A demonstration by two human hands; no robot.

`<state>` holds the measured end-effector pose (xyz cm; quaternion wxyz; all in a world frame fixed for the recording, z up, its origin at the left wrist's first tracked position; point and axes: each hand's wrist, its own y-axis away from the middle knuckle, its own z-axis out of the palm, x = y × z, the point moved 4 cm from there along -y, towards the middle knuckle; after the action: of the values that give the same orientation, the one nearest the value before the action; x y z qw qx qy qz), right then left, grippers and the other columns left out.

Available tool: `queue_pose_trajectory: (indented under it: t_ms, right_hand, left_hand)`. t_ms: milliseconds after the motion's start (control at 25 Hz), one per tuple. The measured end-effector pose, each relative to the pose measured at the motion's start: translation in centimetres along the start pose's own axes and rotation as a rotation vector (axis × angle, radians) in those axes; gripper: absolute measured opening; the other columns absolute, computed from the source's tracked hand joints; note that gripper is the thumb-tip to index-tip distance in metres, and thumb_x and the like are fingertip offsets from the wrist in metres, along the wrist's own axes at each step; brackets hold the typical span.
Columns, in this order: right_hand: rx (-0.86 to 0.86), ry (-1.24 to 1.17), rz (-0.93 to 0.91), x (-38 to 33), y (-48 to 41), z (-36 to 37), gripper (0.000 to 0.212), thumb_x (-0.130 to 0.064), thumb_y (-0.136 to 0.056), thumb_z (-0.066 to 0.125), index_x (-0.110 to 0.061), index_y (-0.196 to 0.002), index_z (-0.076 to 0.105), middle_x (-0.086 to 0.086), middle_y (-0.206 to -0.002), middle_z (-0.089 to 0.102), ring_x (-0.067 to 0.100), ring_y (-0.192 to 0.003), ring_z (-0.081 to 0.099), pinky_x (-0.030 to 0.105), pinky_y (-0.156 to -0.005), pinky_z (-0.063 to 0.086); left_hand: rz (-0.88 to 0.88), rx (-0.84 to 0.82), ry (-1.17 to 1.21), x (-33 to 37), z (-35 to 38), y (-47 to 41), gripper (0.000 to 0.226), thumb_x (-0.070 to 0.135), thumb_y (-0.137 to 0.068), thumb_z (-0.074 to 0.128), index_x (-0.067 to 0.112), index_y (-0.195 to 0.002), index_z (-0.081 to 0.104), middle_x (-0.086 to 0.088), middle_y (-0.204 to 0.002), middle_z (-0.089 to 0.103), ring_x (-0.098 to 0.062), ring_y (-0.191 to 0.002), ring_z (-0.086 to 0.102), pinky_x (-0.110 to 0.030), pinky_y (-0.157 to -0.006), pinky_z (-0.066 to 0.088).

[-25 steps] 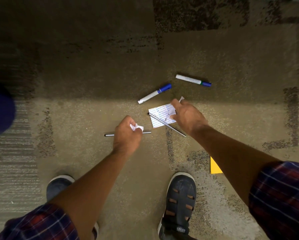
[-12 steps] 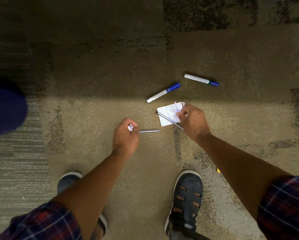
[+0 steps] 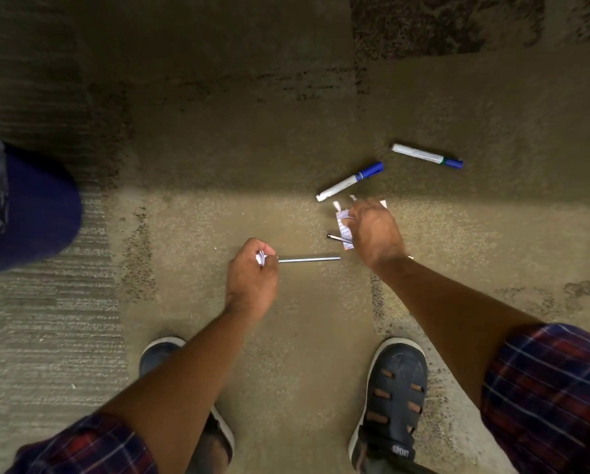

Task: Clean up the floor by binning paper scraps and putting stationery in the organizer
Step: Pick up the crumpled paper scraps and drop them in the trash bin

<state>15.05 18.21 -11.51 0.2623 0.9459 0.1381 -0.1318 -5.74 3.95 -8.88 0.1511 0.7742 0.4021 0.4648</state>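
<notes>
Plaid sleeves (image 3: 556,398) frame two bare arms over carpet (image 3: 218,148). At 6 o'clock, the left hand (image 3: 250,277) is clenched on a paper wad (image 3: 261,258), a thin pen (image 3: 309,258) beside it. At 1 o'clock, the right hand (image 3: 377,232) pinches a lined scrap (image 3: 343,230) off the floor. Beyond lie two markers (image 3: 350,181) (image 3: 426,155).

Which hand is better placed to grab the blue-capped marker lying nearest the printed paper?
Probably neither ideal: right hand is closer to the blue-capped marker but grips the printed paper; left hand holds a crumpled scrap.
</notes>
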Motion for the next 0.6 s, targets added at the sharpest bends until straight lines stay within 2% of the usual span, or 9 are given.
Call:
queue_pose_trajectory:
  t_ms: [80, 120, 160, 240, 320, 480, 520, 600]
  right_hand:
    - [-0.029, 0.044, -0.003, -0.2, 0.2, 0.2, 0.021, -0.012, -0.098, 0.059, -0.002, -0.114, 0.069, 0.018, -0.118, 0.065, 0.033, -0.110, 0.060, 0.032, -0.089, 0.044]
    - [-0.005, -0.003, 0.049, 0.0, 0.4, -0.4, 0.022, -0.013, -0.099, 0.056, -0.001, -0.112, 0.069, 0.020, -0.117, 0.066, 0.036, -0.108, 0.060, 0.033, -0.086, 0.044]
    - [0.031, -0.078, 0.132, 0.4, 0.7, -1.2, 0.022, -0.016, -0.100, 0.057, -0.001, -0.109, 0.070, 0.020, -0.112, 0.068, 0.035, -0.102, 0.062, 0.027, -0.079, 0.043]
    - [0.097, -0.262, 0.336, 1.5, 1.3, -2.9, 0.021, -0.022, -0.098, 0.060, -0.005, -0.101, 0.072, 0.017, -0.098, 0.071, 0.029, -0.086, 0.063, 0.018, -0.066, 0.039]
    - [0.124, -0.368, 0.488, 1.9, 2.0, -4.6, 0.021, -0.025, -0.096, 0.065, -0.007, -0.102, 0.074, 0.013, -0.094, 0.073, 0.022, -0.079, 0.064, 0.019, -0.064, 0.041]
    - [0.149, -0.493, 0.564, 1.1, 3.7, -7.3, 0.018, -0.026, -0.093, 0.072, -0.008, -0.097, 0.074, 0.008, -0.091, 0.072, 0.004, -0.061, 0.055, 0.008, -0.043, 0.034]
    - [0.148, -0.511, 0.567, 0.7, 4.1, -8.0, 0.017, -0.026, -0.093, 0.072, -0.009, -0.094, 0.073, 0.008, -0.091, 0.072, 0.005, -0.061, 0.056, 0.010, -0.045, 0.037]
    - [0.129, -0.462, 0.541, -0.4, 4.7, -9.1, 0.018, -0.028, -0.092, 0.073, -0.010, -0.095, 0.075, 0.008, -0.090, 0.072, 0.015, -0.068, 0.061, 0.019, -0.060, 0.042]
  left_hand:
    - [-0.009, -0.007, 0.007, -0.5, -0.6, 0.5, 0.015, 0.009, -0.090, 0.057, 0.021, -0.082, 0.063, -0.004, -0.070, 0.066, -0.030, -0.069, 0.066, -0.036, -0.067, 0.053]
    - [-0.017, -0.011, 0.012, -0.6, -0.9, 0.9, 0.015, 0.010, -0.090, 0.058, 0.021, -0.083, 0.063, -0.004, -0.071, 0.067, -0.030, -0.069, 0.067, -0.035, -0.066, 0.052]
    - [-0.023, -0.014, 0.016, -0.6, -1.3, 1.4, 0.014, 0.010, -0.091, 0.058, 0.021, -0.084, 0.064, -0.004, -0.071, 0.067, -0.030, -0.069, 0.067, -0.034, -0.066, 0.052]
    - [-0.040, -0.019, 0.024, -0.6, -2.2, 2.4, 0.012, 0.011, -0.091, 0.059, 0.019, -0.086, 0.064, -0.005, -0.071, 0.066, -0.030, -0.069, 0.066, -0.034, -0.065, 0.052]
    - [-0.060, -0.032, 0.028, -0.4, -3.3, 3.4, 0.012, 0.011, -0.092, 0.060, 0.020, -0.085, 0.064, -0.004, -0.069, 0.066, -0.028, -0.066, 0.065, -0.032, -0.062, 0.050]
    - [-0.094, -0.026, 0.028, 0.6, -6.3, 5.3, 0.015, 0.010, -0.092, 0.061, 0.022, -0.083, 0.064, -0.001, -0.069, 0.067, -0.026, -0.068, 0.066, -0.029, -0.061, 0.048]
    - [-0.101, -0.020, 0.024, 0.8, -7.2, 5.7, 0.015, 0.010, -0.092, 0.061, 0.021, -0.084, 0.064, -0.002, -0.070, 0.067, -0.027, -0.070, 0.066, -0.029, -0.063, 0.049]
    - [-0.115, -0.016, 0.013, 1.0, -9.1, 6.4, 0.014, 0.010, -0.093, 0.061, 0.021, -0.084, 0.065, -0.003, -0.073, 0.069, -0.026, -0.071, 0.067, -0.029, -0.062, 0.048]
